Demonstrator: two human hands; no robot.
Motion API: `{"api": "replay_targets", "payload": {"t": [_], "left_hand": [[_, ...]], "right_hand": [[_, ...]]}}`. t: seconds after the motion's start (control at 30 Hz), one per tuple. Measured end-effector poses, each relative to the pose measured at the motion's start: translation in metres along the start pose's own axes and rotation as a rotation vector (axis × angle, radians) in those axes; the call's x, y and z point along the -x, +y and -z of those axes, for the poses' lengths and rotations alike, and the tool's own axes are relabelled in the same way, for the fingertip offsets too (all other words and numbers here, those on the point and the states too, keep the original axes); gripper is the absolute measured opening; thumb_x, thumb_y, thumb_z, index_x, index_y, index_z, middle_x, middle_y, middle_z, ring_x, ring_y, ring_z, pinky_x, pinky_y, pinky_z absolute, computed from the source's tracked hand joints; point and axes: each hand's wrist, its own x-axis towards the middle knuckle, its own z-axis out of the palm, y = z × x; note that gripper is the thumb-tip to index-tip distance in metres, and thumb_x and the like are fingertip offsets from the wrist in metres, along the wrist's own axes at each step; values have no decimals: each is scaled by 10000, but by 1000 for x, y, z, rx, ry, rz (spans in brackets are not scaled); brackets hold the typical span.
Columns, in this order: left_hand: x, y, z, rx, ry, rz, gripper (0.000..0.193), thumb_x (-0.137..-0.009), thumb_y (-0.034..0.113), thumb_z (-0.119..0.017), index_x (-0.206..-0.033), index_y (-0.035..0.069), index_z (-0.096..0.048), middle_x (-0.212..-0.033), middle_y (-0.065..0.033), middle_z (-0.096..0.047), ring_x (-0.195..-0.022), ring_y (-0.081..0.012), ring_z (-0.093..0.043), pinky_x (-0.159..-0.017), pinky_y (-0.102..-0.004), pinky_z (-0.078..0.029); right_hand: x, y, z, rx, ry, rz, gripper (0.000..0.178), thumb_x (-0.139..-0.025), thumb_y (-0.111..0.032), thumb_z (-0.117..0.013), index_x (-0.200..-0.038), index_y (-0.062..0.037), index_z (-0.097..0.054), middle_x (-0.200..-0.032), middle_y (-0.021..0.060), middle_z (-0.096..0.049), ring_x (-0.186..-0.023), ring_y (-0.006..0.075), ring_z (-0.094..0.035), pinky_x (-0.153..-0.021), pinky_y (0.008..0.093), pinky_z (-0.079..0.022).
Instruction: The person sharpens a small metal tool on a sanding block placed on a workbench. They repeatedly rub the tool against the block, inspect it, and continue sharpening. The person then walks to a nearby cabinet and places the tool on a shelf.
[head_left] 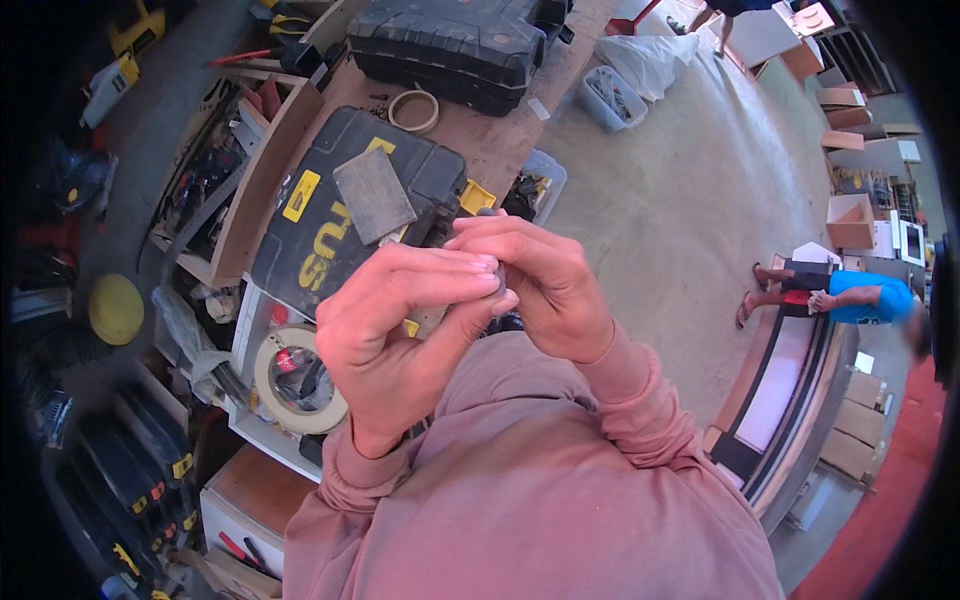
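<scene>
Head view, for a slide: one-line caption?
Both hands, left hand and right hand, pinch a small dark object above a black tool case.

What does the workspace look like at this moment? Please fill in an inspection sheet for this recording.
Surface: wooden workbench, crowded with tool cases.
Job's things: small dark piece pinched between both hands; its kind cannot be told.
Clutter: black and yellow tool case with a grey pad on it; large black case; tape roll; small ring; clear bins.
Grippers: left hand and right hand, fingertips closed on the piece.
Cables: nothing seen.
Surroundings: concrete floor; another person by a long panel; stacked boxes.
</scene>
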Motion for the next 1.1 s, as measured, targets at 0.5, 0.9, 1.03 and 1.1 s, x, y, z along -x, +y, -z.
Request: {"api": "replay_targets", "payload": {"t": [0.5,0.9,1.03,1.1], "left_hand": [[14,-55,12,10,134,261,177,-1030,5,-738,-1205,-23,-730,-1165,-93,-695,-1023,-176,-660,-892,-322,-566],[-5,-58,6,-69,122,103,183,-996,1,-782,-1162,-65,-744,-1141,-117,-700,-1015,-215,-672,-899,-367,-582],[-9,-85,27,-55,192,203,195,-1059,32,-716,-1246,-21,-722,-1235,-61,-698,-1071,-149,-643,-971,-297,-534],[-10,-89,34,-64,250,314,213,-1063,37,-714,-1267,-24,-722,-1276,-74,-702,-1075,-147,-646,-974,-300,-540]], "right_hand": [[36,-8,-24,-126,75,-151,169,-1025,-85,-672,-1146,33,-679,-925,200,-716,-835,358,-708,-774,443,-546],[48,-4,-22,-2,138,-101,645,-982,-40,-695,-1599,-69,-509,-1358,251,-700,-1175,440,-704,-1019,493,-542],[49,2,-34,-23,-3,-202,725,-972,-27,-693,-1653,-88,-452,-1458,254,-654,-1253,472,-662,-1081,516,-525],[45,3,-41,1,27,-175,732,-1002,-55,-671,-1686,-117,-417,-1418,252,-661,-1205,481,-661,-1053,515,-527]]}}
